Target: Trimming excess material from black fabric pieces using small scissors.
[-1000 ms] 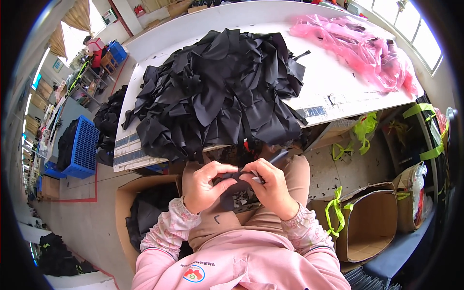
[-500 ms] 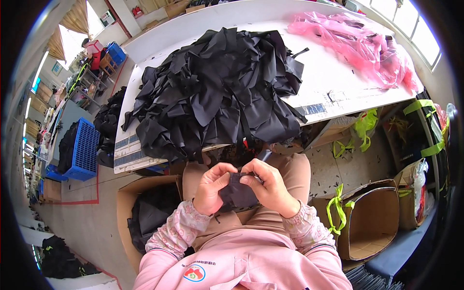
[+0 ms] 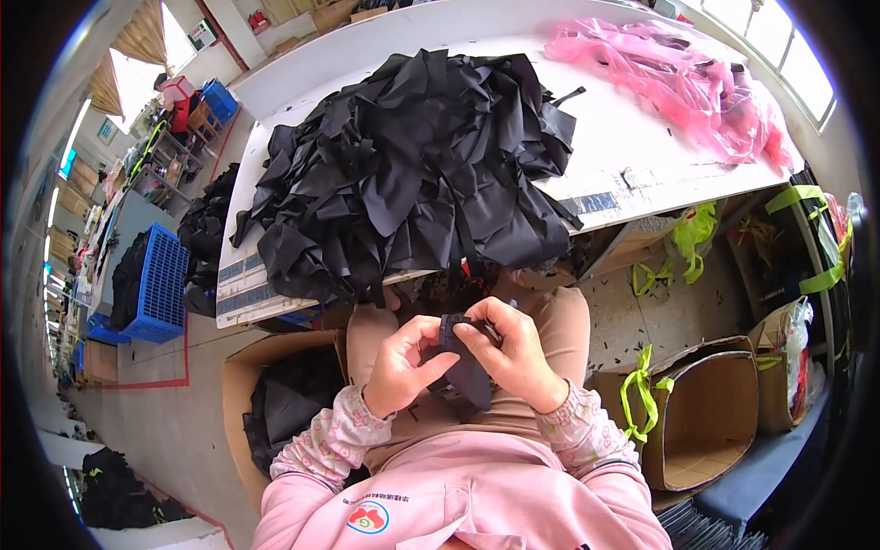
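Note:
Above my lap, both hands grip a small black fabric piece (image 3: pixel 469 378) with a thicker strip along its upper edge. My left hand (image 3: pixel 401 367) pinches the strip's left end between thumb and fingers. My right hand (image 3: pixel 515 353) is closed on the piece's right side, thumb on top. The lower part of the fabric hangs loose between my hands. Just beyond them, a big heap of black fabric pieces (image 3: pixel 412 165) covers much of the white table (image 3: pixel 632 197) and droops over its near edge.
On my left stands a cardboard box (image 3: pixel 236 403) holding black fabric; on my right, an open cardboard box (image 3: pixel 706 431). A pink plastic bag (image 3: pixel 678 92) lies at the table's far right. A blue crate (image 3: pixel 160 284) stands on the floor at left, and a person (image 3: pixel 179 105) is farther back.
My hands have turned the black fabric piece, so its thick edge now faces up more and its loose part hangs further right. My left thumb has shifted lower.

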`<state>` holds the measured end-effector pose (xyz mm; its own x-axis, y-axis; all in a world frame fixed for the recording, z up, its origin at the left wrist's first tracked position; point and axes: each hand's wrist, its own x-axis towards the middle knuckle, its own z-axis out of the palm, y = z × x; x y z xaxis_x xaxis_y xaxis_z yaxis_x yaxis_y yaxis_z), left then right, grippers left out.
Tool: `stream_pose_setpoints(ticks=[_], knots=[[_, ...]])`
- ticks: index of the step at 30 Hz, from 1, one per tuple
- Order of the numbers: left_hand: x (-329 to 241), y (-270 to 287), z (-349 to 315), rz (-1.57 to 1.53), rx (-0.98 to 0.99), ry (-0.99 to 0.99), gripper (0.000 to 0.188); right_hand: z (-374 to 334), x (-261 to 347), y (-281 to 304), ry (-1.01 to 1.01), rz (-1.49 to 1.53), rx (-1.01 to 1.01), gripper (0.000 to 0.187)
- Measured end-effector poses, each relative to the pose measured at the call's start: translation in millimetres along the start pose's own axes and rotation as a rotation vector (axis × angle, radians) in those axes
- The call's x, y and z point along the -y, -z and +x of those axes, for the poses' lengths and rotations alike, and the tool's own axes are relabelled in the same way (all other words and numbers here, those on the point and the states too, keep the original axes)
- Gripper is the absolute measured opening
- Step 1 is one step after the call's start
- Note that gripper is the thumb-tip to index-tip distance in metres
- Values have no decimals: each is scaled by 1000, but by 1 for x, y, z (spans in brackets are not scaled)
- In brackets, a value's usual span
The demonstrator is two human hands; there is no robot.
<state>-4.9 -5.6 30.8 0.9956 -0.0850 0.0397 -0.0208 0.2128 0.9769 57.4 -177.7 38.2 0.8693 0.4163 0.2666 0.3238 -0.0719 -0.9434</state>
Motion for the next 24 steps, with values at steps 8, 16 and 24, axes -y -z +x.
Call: stream_pose_setpoints(ticks=[8, 16, 24], knots=[[0, 17, 2, 49, 131, 49, 15, 7, -17, 5, -228, 687, 278, 19], [-4, 2, 2, -212, 39, -22, 12, 6, -28, -1, -422, 769, 307, 18], [11, 5, 1, 11, -45, -173, 14, -1, -32, -2, -64, -131, -113, 38]])
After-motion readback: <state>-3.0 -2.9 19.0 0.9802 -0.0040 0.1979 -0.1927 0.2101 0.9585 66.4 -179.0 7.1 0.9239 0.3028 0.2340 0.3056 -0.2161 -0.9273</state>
